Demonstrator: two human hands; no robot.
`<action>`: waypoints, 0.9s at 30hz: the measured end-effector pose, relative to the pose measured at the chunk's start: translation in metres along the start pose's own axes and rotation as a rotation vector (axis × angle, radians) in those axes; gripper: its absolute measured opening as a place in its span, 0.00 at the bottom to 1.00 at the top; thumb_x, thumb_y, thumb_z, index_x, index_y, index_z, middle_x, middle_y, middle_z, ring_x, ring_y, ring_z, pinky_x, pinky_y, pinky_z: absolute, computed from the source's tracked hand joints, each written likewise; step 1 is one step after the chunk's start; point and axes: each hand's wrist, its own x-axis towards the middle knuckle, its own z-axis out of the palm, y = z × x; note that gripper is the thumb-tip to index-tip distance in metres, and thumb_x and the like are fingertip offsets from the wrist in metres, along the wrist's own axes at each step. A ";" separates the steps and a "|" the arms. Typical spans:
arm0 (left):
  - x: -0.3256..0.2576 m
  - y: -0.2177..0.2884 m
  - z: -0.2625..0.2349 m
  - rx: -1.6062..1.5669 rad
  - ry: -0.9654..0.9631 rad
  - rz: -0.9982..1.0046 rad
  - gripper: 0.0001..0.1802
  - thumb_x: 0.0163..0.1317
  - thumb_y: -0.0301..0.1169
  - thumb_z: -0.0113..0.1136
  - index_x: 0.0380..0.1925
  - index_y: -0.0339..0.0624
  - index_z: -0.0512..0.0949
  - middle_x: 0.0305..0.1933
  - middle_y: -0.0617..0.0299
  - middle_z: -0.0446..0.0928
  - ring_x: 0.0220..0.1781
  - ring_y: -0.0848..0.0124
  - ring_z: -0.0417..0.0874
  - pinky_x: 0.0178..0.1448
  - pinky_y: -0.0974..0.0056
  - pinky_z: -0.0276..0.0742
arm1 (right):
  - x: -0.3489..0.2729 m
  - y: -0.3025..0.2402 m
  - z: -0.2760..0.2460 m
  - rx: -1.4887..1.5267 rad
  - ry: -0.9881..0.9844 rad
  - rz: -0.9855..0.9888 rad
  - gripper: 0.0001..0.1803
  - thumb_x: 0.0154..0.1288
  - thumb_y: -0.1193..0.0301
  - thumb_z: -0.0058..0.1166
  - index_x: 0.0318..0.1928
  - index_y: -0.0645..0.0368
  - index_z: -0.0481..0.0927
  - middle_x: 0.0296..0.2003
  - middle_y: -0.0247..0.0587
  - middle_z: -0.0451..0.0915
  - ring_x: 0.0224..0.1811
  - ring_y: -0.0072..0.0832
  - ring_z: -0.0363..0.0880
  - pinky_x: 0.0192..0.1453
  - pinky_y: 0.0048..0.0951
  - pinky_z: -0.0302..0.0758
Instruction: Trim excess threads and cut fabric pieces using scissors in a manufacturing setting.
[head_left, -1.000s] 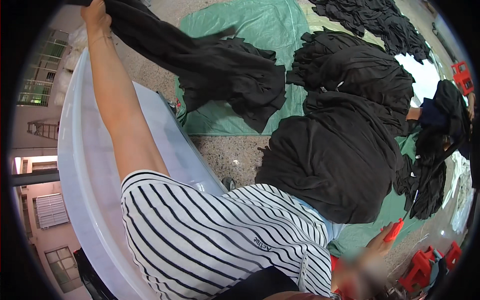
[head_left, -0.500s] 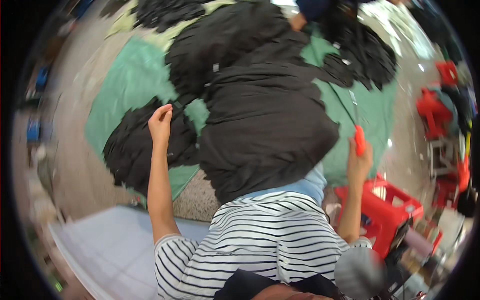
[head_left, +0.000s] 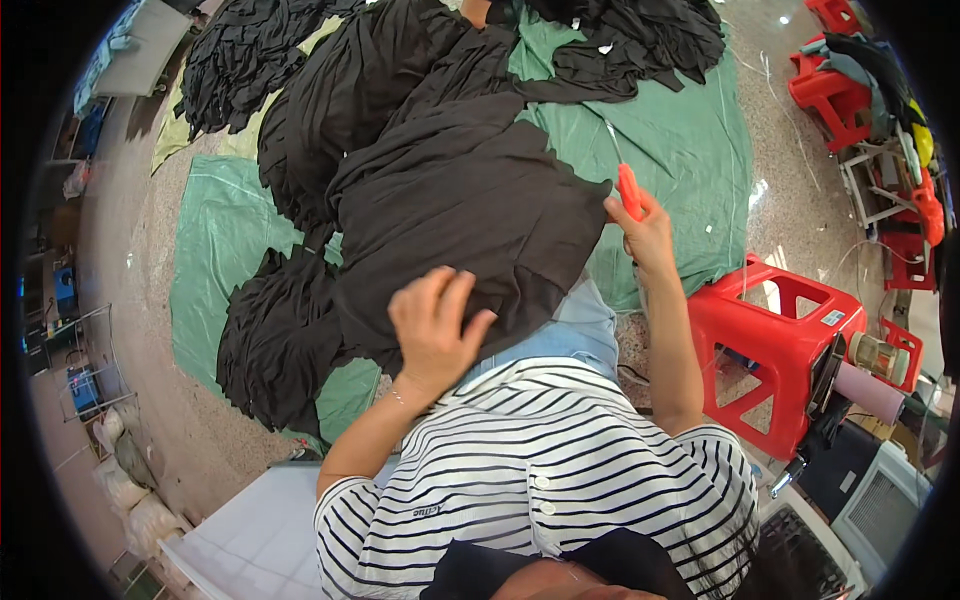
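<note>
Black garments (head_left: 450, 190) are heaped over my lap and in front of me. My left hand (head_left: 435, 325), fingers spread, rests on or just over the near part of this dark cloth; nothing shows in its grip. In my right hand (head_left: 650, 235) is a red-handled tool (head_left: 629, 192) with a slim metal blade, its tip pointing away from me. A corner of the black cloth reaches the right fingertips, and I cannot tell whether they pinch it. A smaller black garment pile (head_left: 280, 345) lies to the left.
Green sheeting (head_left: 690, 180) lies under the piles. More black garments (head_left: 240, 60) are heaped at the far left and far right. A red plastic stool (head_left: 775, 310) stands close on my right, with more red stools (head_left: 835, 100) beyond. Part of another person's hand (head_left: 476, 12) shows at the top.
My left hand has come down from over the left pile onto the cloth at my lap, its fingers opening. The right hand has moved inward with the red-handled tool. The view has shifted.
</note>
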 end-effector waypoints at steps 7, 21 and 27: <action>-0.029 -0.031 -0.021 -0.135 0.179 -0.191 0.08 0.56 0.20 0.63 0.34 0.39 0.74 0.45 0.57 0.77 0.50 0.59 0.76 0.58 0.57 0.69 | -0.052 -0.083 -0.001 0.101 -0.266 -0.256 0.24 0.56 0.80 0.63 0.55 0.61 0.77 0.36 0.27 0.77 0.34 0.13 0.72 0.39 0.17 0.68; -0.108 -0.048 -0.020 -0.080 -0.072 -0.213 0.52 0.44 0.38 0.75 0.67 0.34 0.56 0.70 0.40 0.58 0.69 0.43 0.62 0.70 0.49 0.58 | -0.045 -0.001 -0.007 -0.368 -0.089 -0.248 0.33 0.52 0.70 0.72 0.59 0.56 0.73 0.43 0.46 0.84 0.45 0.30 0.83 0.51 0.31 0.77; -0.136 -0.051 0.009 -0.145 0.245 -0.492 0.29 0.56 0.22 0.60 0.60 0.36 0.67 0.72 0.35 0.55 0.73 0.43 0.58 0.72 0.52 0.55 | -0.105 0.002 0.001 -0.319 -0.464 -0.533 0.50 0.38 0.72 0.79 0.66 0.57 0.69 0.51 0.44 0.82 0.52 0.28 0.81 0.56 0.29 0.74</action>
